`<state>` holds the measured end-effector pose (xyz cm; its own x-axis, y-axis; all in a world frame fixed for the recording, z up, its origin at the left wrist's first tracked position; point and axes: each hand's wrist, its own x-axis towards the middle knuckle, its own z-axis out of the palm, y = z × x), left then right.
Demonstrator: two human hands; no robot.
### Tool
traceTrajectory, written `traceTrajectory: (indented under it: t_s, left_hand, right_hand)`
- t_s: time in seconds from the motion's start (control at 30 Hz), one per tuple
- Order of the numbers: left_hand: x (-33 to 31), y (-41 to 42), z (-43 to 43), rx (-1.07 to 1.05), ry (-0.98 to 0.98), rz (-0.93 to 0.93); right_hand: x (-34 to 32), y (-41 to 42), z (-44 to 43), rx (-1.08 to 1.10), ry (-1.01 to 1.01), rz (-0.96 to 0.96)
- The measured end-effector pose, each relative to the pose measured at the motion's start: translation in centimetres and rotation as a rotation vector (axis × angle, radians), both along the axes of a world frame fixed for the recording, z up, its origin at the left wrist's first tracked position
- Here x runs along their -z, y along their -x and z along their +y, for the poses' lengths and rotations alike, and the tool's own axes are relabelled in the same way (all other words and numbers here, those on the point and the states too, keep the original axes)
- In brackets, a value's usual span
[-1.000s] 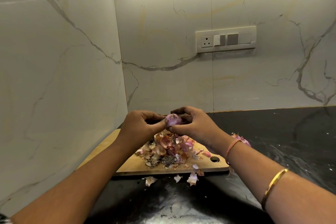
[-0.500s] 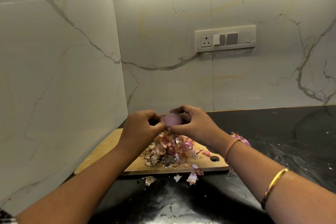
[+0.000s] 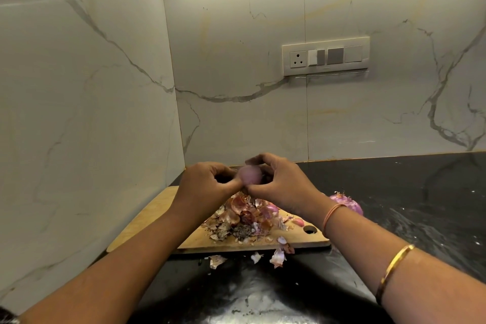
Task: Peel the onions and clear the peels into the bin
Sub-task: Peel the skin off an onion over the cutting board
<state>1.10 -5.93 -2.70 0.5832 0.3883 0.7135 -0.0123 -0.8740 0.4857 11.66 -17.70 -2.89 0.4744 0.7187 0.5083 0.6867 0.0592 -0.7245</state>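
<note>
Both hands hold one small purple onion [image 3: 249,175] up over the wooden board [image 3: 157,214]. The left hand [image 3: 207,187] pinches it from one side and the right hand [image 3: 280,181] pinches it from the other.

The onion looks smooth and could be slippery. If a finger slides, I think it may drop into the pile of peels [image 3: 244,218] or roll off onto the black counter [image 3: 410,192].

Some loose peels [image 3: 278,258] lie on the counter already. More could fall there. Another onion [image 3: 348,204] sits behind the right wrist.

No bin shows, so I cannot tell what is in it.
</note>
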Motion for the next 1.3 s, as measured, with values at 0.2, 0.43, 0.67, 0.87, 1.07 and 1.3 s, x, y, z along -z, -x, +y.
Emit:
traceTrajectory:
  t_s: [0.2, 0.43, 0.67, 0.87, 1.07, 1.3]
  left_hand:
    - [0.2, -0.2, -0.3, -0.045, -0.033, -0.002]
    - [0.3, -0.2, -0.1, -0.099, -0.094, -0.035]
    - [-0.1, -0.1, 1.0, -0.052, 0.032, -0.048]
    - [0.1, -0.1, 1.8, -0.094, 0.080, 0.014]
    - [0.2, -0.2, 2.2, -0.207, 0.023, 0.044]
    - [0.0, 0.0, 1.9, -0.136, 0.011, 0.075]
  right_hand:
    - [0.1, 0.1, 0.3, 0.015, -0.007, -0.042]
    - [0.1, -0.1, 0.1, -0.077, -0.016, 0.100]
    - [-0.4, -0.3, -0.4, -0.296, -0.048, 0.389]
    - [-0.2, -0.3, -0.5, -0.323, -0.024, 0.440]
    - [-0.2, -0.5, -0.5, -0.369, -0.071, 0.627]
    - [-0.3, -0.7, -0.6, -0.362, -0.093, 0.696]
